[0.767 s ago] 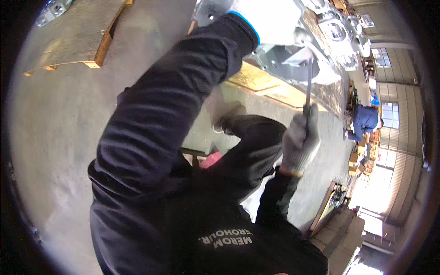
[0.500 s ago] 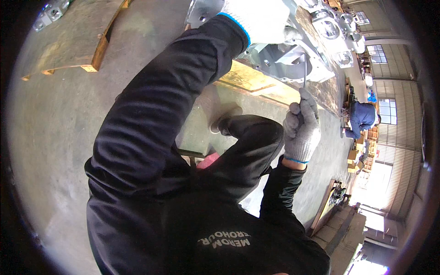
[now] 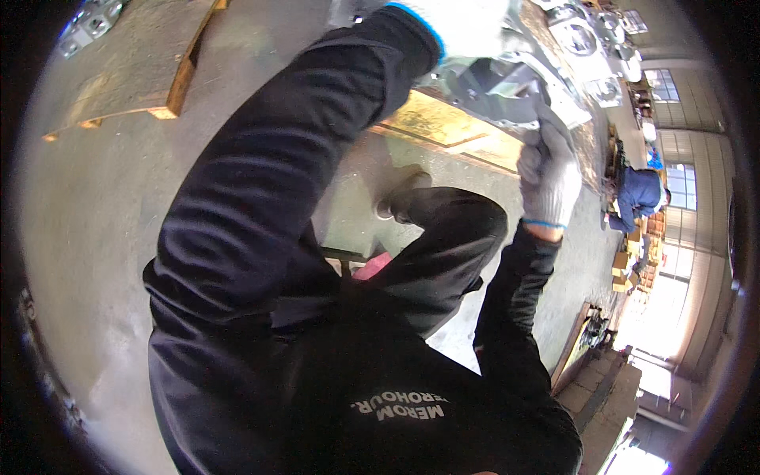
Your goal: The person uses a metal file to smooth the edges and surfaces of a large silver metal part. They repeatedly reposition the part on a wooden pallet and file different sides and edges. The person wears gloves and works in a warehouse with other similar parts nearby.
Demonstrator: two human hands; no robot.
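A pale metal casting (image 3: 499, 91) with a hollow, dark inside sits near the edge of a wooden pallet (image 3: 455, 134) at the top. My left hand (image 3: 475, 28), in a white glove with a blue cuff, lies over the casting's far side. Glare and the frame edge hide its fingers. At the casting's near right edge is my right hand (image 3: 548, 170), in a grey-and-white glove, its fingers curled closed. The thin metal rod-like tool it grips is now mostly lost in blur against the casting.
More metal castings (image 3: 578, 39) stand at the top right. Another wooden pallet (image 3: 119, 79) lies at the upper left with a metal part (image 3: 91, 28) on it. A person in blue (image 3: 640, 190) bends near cardboard boxes (image 3: 625, 269) at the right. My bent leg (image 3: 443, 237) is below the pallet.
My right hand has moved up and to the right, bringing its fingers and the thin tool against the casting. My left hand stays over the casting; the whole view has shifted slightly.
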